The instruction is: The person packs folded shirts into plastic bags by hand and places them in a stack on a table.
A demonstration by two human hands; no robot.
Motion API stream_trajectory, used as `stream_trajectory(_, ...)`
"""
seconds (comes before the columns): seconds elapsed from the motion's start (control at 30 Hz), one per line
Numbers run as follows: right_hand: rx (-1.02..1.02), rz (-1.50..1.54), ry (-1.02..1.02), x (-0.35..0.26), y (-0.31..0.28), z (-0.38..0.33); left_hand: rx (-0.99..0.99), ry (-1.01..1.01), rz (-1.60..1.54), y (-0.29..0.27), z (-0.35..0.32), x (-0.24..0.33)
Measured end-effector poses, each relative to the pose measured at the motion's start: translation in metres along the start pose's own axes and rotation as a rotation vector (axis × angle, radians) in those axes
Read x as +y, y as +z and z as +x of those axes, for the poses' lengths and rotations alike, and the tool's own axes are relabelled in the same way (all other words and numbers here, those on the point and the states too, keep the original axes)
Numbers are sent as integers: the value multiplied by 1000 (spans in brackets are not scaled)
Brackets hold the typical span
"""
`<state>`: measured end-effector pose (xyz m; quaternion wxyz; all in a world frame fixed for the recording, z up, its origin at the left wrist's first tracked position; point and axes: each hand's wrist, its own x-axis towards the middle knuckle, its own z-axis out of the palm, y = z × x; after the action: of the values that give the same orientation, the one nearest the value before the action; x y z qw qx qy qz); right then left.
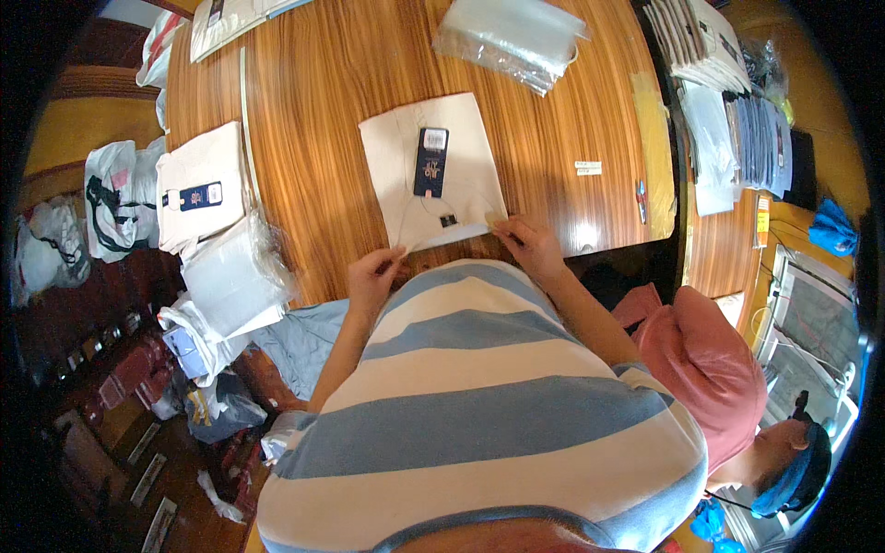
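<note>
A folded cream garment [383, 152] lies flat on the wood-grain table in front of me. On top of it rests a dark blue hang tag [430, 166] with a white label, and a small black label [449, 221] shows nearer to me. A whitish strip [461, 234] runs along its near edge; whether this is fabric or plastic film I cannot tell. My left hand [371, 276] pinches the near left corner, thumb and fingers together. At the near right corner, my right hand [533, 247] pinches the edge in the same way.
Clear plastic bags [507, 41] lie at the table's far side, with more [235, 276] at its left edge. Another tagged cream garment [203, 184] sits on the left. A co-worker in a red top [705, 369] is close at my right. Folded garments [761, 147] are stacked far right.
</note>
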<state>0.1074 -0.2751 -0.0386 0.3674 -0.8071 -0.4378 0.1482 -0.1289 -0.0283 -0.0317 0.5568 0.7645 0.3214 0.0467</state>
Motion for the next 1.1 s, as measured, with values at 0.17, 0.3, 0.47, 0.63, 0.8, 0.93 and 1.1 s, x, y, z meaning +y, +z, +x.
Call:
stream_trajectory(0.17,8,-88,137,-13,-47,51,-130,65,187,-8,0,6)
stream_trajectory(0.3,344,-150,45,58,-71,164,-381,-87,344,-51,23,81)
stream_trajectory(0.47,138,-291,-25,120,-104,306,-196,133,333,-62,56,85)
stream_trajectory(0.63,31,-237,-102,179,-130,328,-101,73,58,-66,69,81)
stream_trajectory(0.8,453,-270,1,117,-194,348,-376,220,-702,-39,114,88)
stream_trajectory(0.93,488,-421,-395,-14,-241,321,-813,210,-988,-19,193,150)
stream_trajectory(1.1,256,-707,-670,-94,-203,223,-1121,44,-1381,-1,275,186)
